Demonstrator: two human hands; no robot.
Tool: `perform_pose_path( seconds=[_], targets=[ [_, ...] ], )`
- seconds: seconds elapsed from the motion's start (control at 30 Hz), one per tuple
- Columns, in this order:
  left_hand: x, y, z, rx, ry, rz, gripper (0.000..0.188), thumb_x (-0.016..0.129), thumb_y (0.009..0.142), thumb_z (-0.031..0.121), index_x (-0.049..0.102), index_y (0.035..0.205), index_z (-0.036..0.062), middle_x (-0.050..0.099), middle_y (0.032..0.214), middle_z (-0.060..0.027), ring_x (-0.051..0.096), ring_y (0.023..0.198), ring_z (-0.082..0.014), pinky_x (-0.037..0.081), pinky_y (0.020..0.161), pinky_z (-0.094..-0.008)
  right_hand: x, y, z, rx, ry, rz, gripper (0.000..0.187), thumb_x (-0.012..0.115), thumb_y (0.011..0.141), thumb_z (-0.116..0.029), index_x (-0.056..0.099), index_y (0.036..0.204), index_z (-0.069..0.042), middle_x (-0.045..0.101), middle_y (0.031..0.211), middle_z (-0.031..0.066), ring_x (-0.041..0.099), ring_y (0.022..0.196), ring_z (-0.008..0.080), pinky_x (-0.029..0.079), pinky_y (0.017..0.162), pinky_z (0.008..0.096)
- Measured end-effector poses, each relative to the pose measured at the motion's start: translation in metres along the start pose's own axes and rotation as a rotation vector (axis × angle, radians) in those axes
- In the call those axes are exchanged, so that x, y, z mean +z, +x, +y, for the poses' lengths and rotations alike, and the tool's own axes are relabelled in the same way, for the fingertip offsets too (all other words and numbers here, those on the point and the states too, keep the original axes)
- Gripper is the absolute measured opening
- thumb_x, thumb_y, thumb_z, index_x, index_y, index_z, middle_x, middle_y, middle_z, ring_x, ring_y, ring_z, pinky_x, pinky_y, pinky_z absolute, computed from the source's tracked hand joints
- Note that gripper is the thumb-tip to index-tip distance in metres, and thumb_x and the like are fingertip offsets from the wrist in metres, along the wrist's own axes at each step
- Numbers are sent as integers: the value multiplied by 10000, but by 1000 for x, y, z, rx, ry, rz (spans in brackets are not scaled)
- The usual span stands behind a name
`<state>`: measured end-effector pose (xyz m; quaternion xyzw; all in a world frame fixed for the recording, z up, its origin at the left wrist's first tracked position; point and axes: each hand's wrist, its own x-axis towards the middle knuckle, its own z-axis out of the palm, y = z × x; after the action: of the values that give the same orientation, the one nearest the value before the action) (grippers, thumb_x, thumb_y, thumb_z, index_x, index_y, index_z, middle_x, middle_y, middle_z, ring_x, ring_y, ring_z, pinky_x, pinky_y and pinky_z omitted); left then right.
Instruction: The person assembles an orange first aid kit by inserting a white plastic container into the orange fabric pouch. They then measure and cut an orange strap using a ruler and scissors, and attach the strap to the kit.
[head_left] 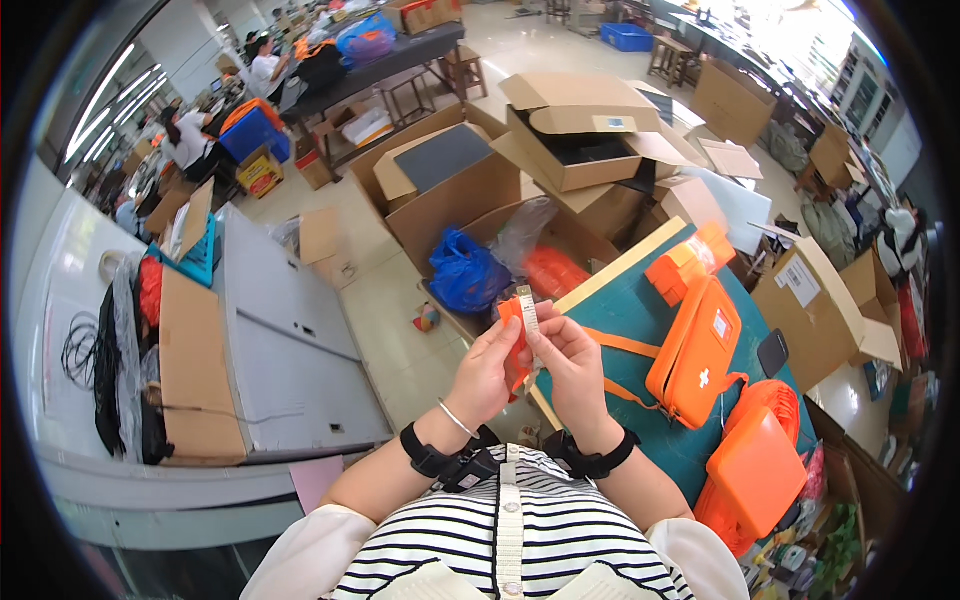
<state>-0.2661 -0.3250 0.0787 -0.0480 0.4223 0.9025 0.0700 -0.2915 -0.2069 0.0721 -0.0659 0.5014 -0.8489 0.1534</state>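
Left hand [490, 365] and right hand [572, 365] both pinch a small orange pouch [515, 345] with white tag, left of the orange bag [697, 352]; held off the table [640, 310] edge, a loose pinch could drop it.

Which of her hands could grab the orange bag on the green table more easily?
Probably the right hand. The orange first-aid bag lies on the green table on that same side. The left hand is farther away. Both hands are pinching a small orange piece with a white strip now.
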Motion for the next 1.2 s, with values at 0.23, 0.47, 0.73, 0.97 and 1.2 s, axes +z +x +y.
perform_pose_path(
  seconds=[0.23,0.47,0.73,0.97,1.2],
  targets=[
    [13,42,1,-217,-113,-194,494,313,1007,376,429,1325,16,502,1312,-128,523,1158,-215,420,975,-365,-19,4,-20,-91,-112,130,88,599,899,-70,563,887,10,626,765,37,586,682,67,475,628,199],
    [28,62,6,-286,-26,-384,449,401,995,323,447,1314,10,489,1335,-133,527,1150,-199,446,951,-338,-12,3,-31,-235,-200,370,88,594,895,-52,554,850,12,620,738,36,584,655,70,475,588,193],
    [21,81,36,-242,99,-499,382,415,996,269,539,1235,-3,544,1274,-118,537,1117,-168,451,929,-300,10,16,-17,-352,-309,531,331,671,829,-60,474,1093,-24,614,875,42,567,702,69,456,603,191],
    [20,107,76,-130,96,-665,426,436,980,332,498,1223,-14,591,1179,-138,554,1105,-224,454,917,-336,0,2,4,19,-490,164,276,757,737,-131,585,924,-23,610,803,36,563,719,123,468,678,285],
    [-33,179,136,173,-182,-337,367,486,968,229,474,1236,-22,402,754,-8,400,701,-123,386,651,-249,-40,-122,73,400,-1005,283,379,749,674,-301,638,922,-37,637,795,164,605,762,344,469,700,401]
  ],
)
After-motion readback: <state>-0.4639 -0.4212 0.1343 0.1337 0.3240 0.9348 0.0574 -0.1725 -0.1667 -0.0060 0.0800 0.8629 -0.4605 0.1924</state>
